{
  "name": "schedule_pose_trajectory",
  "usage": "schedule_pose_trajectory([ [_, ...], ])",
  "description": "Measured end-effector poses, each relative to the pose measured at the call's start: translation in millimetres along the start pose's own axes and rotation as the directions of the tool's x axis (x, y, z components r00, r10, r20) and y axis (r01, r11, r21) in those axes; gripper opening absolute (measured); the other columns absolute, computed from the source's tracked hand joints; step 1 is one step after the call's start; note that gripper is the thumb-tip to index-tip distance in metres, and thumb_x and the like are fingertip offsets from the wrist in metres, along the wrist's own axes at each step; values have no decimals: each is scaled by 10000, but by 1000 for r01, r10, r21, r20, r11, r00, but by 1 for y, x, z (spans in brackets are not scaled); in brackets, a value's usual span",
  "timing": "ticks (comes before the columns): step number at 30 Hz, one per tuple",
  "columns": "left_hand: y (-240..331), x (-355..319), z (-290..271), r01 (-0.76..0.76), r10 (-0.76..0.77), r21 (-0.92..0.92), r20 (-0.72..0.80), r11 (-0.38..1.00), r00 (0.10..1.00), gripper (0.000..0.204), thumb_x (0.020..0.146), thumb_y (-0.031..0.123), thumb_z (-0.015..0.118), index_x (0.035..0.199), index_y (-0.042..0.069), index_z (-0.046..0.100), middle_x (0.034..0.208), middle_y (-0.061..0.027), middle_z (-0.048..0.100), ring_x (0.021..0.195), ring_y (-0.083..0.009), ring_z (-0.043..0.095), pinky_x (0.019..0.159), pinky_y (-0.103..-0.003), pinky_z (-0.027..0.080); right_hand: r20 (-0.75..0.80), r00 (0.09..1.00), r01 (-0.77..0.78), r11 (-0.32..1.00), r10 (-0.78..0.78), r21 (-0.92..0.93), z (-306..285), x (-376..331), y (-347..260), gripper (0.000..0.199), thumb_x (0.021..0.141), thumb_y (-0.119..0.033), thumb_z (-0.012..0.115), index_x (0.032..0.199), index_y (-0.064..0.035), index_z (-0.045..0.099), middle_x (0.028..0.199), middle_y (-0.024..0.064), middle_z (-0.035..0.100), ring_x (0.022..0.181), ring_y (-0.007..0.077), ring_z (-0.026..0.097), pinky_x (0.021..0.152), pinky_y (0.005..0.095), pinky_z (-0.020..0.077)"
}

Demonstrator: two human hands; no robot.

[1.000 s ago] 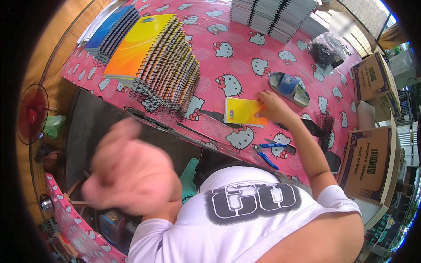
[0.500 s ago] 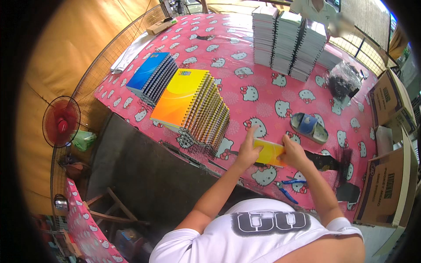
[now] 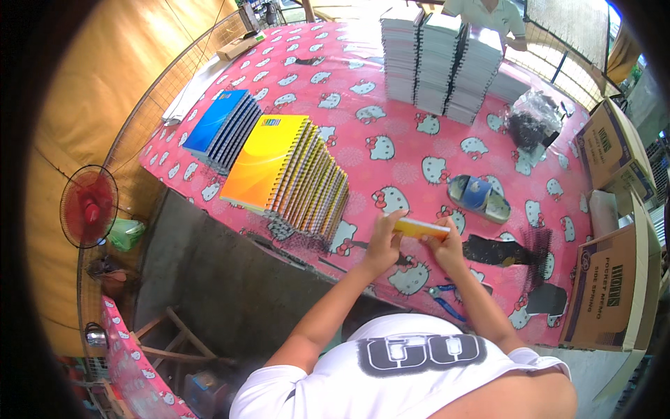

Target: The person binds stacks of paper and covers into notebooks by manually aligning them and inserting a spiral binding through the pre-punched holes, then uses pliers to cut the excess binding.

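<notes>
A small yellow-and-orange notebook (image 3: 421,228), seemingly closed, is held at both ends. It tilts nearly edge-on over the pink table (image 3: 366,172)

Left fingers (image 3: 388,223) and right fingers (image 3: 451,234) hold a yellow notebook (image 3: 420,228) — a blue sandal (image 3: 479,196) lies near

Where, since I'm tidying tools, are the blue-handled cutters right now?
In the head view, the blue-handled cutters lie right of centre on the pink table, near its front edge, beside the person's right forearm, which seems to partly hide them.
</notes>
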State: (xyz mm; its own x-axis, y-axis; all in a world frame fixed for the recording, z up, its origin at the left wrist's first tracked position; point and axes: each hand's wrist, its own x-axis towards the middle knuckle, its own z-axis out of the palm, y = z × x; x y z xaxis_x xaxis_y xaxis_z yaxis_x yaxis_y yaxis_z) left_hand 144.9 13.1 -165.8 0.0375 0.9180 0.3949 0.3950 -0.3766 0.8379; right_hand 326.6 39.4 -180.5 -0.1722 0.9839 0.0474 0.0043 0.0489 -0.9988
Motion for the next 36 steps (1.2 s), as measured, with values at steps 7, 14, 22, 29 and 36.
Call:
schedule_pose_trajectory([
  [7,-13,-5,9,-70,83,143,-82,987,993,457,813,100,680,1225,100,482,1169,-151,467,1111,-322,439,957,-427,370,-48,993,103,983,-111,-154,4,-3,8,290,763,11,740,874,-45,478,789,60,528,755,147,530,660,308,441],
  [14,30,31,11,-95,93,309,20,946,995,183,771,164,734,942,106,703,945,-44,675,914,-213,572,959,-432,319,9,923,341,806,-385,-484,-18,13,-15,256,710,-36,751,885,-35,563,879,132,588,823,310,588,718,411,467],
  [22,40,25,13,-107,104,275,27,955,994,84,795,166,714,865,121,717,859,15,691,874,-186,568,964,-442,296,-760,568,-657,383,-315,-649,-277,-33,-28,313,780,-312,712,882,-17,691,877,193,669,859,359,636,769,449,488],
  [29,37,28,18,-67,82,421,-19,905,996,75,806,156,699,875,130,710,978,13,666,1077,-233,519,1024,-503,230,-725,646,-558,500,-239,-663,-297,-33,-17,266,773,-239,711,901,-9,671,860,195,659,822,364,626,766,447,479],
  [36,41,23,12,-39,16,374,65,926,998,118,817,200,699,918,140,698,964,22,666,1033,-209,513,1033,-482,195,-368,745,-39,515,-556,-857,-181,-29,-49,110,840,-4,575,858,-18,682,814,128,658,762,331,620,711,409,490],
])
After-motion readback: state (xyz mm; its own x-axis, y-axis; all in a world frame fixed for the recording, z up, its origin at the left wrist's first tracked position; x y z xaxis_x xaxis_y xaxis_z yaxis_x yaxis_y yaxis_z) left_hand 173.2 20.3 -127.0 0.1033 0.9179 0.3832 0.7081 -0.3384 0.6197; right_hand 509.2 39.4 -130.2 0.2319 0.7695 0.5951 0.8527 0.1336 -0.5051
